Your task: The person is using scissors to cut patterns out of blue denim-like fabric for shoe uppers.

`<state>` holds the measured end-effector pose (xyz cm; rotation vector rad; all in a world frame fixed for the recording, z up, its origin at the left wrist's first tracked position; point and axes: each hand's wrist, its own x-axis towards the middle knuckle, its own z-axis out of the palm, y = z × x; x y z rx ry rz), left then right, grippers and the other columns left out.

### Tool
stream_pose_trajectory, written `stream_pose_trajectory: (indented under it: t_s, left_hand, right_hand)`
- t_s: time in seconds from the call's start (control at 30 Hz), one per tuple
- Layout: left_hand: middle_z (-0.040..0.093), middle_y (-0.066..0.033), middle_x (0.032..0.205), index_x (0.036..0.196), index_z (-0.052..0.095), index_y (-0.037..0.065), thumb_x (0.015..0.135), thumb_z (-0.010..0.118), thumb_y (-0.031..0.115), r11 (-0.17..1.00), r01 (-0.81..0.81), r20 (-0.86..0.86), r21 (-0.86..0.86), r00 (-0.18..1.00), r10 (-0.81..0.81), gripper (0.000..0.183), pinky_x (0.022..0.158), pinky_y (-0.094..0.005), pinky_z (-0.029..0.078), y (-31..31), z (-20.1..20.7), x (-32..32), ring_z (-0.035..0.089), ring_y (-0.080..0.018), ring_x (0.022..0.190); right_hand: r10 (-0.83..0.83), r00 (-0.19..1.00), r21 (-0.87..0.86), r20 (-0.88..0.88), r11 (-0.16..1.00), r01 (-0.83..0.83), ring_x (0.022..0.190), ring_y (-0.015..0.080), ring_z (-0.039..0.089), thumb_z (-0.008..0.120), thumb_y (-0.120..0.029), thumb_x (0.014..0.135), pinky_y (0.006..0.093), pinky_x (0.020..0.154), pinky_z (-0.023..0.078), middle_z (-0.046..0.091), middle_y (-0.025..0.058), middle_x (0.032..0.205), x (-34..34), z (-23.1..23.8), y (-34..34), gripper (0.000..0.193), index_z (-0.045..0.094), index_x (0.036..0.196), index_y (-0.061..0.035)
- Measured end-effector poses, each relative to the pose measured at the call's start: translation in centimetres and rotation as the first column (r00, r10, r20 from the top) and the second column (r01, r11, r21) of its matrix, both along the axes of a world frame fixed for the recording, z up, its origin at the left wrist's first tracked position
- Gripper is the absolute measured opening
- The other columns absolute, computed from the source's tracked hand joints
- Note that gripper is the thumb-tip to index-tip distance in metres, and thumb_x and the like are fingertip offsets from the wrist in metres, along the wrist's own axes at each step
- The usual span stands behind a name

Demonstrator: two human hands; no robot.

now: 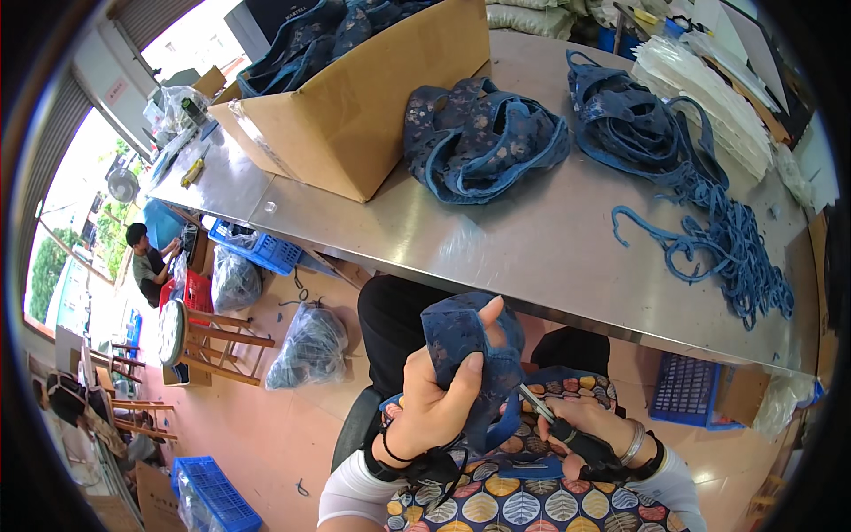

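Left hand (441,395) has a blue fabric piece (456,330) pinched in its grip over the lap (532,501), near side of the table (541,244). Right hand (592,426) grips what looks like scissors (558,427), partly hidden. Cardboard box (372,111) hogs far left, fabric heap (479,151) beside it, tangled strips (736,244) right.

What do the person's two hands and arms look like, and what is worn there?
The left hand is ungloved, with a thin black band at its wrist and a whitish sleeve. The right hand, also ungloved, has a silver-coloured bracelet, a black wristband and a matching whitish sleeve.
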<state>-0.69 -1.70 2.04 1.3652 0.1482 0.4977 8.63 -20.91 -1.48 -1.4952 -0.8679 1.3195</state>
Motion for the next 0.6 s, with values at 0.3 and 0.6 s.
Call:
stream_pose_trajectory:
  t_s: [0.3,0.6]
  left_hand:
    - [0.060,-0.0104,0.090,0.090,0.056,-0.008,0.085,0.040,0.001,0.988,-0.146,0.087,0.041,0.986,0.142,0.019,0.072,-0.0249,0.044,-1.3,-1.7,0.3,0.051,-0.0079,0.067]
    - [0.058,-0.0112,0.099,0.110,0.050,-0.011,0.086,0.041,0.004,0.991,-0.116,0.062,0.073,0.992,0.112,0.030,0.069,-0.0229,0.042,-1.4,-2.3,0.1,0.051,-0.0085,0.071]
  right_hand:
    - [-0.009,0.997,-0.002,-0.076,1.000,0.009,0.059,0.0082,0.049,0.059,-0.068,0.051,0.0198,0.052,0.038,0.048,-0.0011,0.070,-0.3,2.0,1.1,0.073,0.046,0.088,-0.0059]
    - [0.088,0.986,0.040,0.145,0.995,-0.094,0.073,0.0216,0.058,0.055,-0.028,0.076,0.0242,0.065,0.044,0.059,0.0115,0.089,-0.4,0.6,0.4,0.037,0.047,0.098,0.0011]
